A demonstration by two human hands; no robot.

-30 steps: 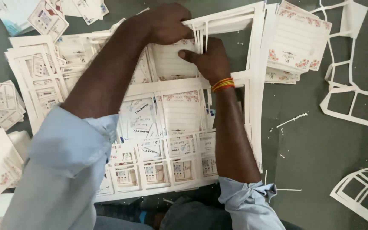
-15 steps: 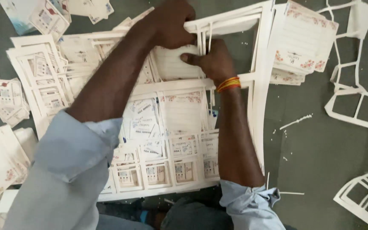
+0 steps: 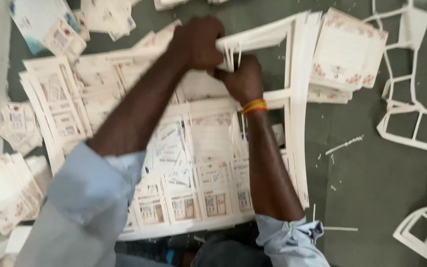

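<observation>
While both hands work at the top of the sheet stack (image 3: 198,163), the step in hand appears to be stripping the white waste frame (image 3: 300,94) away from the die-cut printed cards. The left hand (image 3: 198,44) is closed in a fist on the frame's top strip, with thin white slivers showing between its fingers. The right hand (image 3: 243,79), banded at the wrist in orange, is closed just below it, touching it, and presses on or grips the card block; which of the two cannot be told, as its fingers are hidden.

The stack lies on the grey floor (image 3: 371,188) directly in front of the person, between both forearms. The frame still runs along the stack's top and right edges.

Judged from this position, the next move calls for a firm hold on the cards with one hand and a steady pull on the strip with the other, so that the frame parts at its nicks and no card tears.

No containers are in view. Loose items lie in piles instead:
- floral card pile (image 3: 347,49), just right of the frame
- empty frames (image 3: 411,128), far right
- small card piles (image 3: 6,193), left
</observation>
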